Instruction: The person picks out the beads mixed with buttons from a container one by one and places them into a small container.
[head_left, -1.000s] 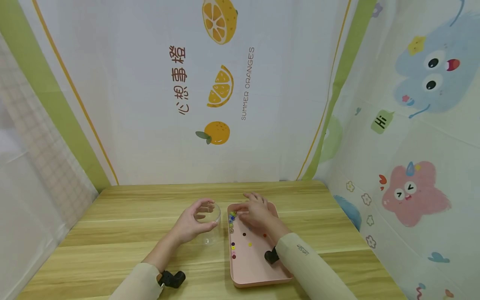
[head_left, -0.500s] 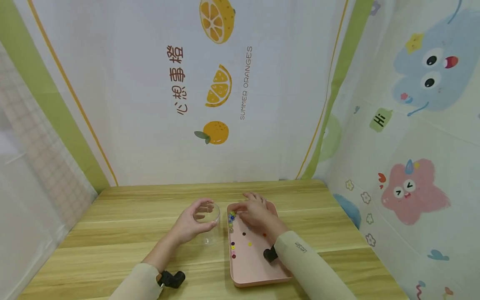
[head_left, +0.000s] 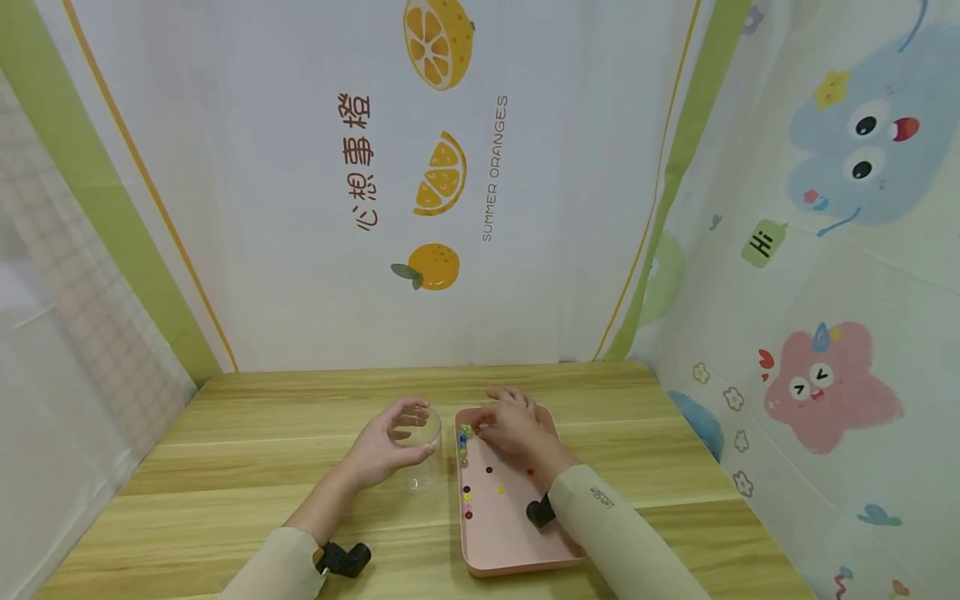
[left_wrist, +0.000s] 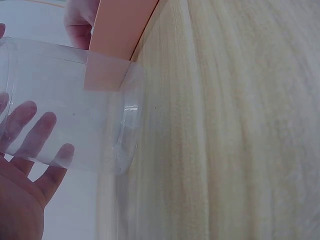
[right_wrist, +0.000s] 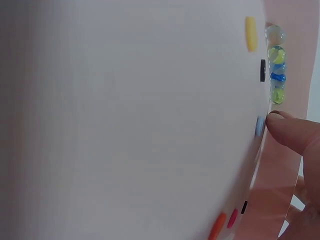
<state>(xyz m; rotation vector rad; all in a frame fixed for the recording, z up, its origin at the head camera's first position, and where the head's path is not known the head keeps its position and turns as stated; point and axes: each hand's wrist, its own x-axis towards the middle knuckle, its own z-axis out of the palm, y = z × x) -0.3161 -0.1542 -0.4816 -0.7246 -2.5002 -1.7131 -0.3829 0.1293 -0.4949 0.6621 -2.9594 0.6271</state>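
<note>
My left hand [head_left: 378, 446] holds a clear plastic jar [head_left: 422, 477], its fingers and thumb around the upper part near the rim. In the left wrist view the jar [left_wrist: 75, 75] stands on the table and looks empty. My right hand [head_left: 513, 425] reaches into the far end of a pink tray [head_left: 510, 533]. Its fingertips are beside several glass marbles [head_left: 462, 442] lined along the left wall. In the right wrist view the thumb [right_wrist: 282, 127] is down by the marbles [right_wrist: 278, 77] and a light-blue disc [right_wrist: 260, 126]; whether the fingers pinch anything is hidden.
Small flat coloured discs, perhaps buttons, lie in the tray: a yellow disc [head_left: 501, 489], a dark disc [head_left: 489, 470], a red-orange disc [head_left: 531, 472], and several along the left wall. The tray and jar share a wooden table [head_left: 262, 467] backed by printed cloth [head_left: 285, 250].
My right fingertips have drawn back slightly to the right from the marbles at the tray's far left corner. The left hand and jar have stayed put.
</note>
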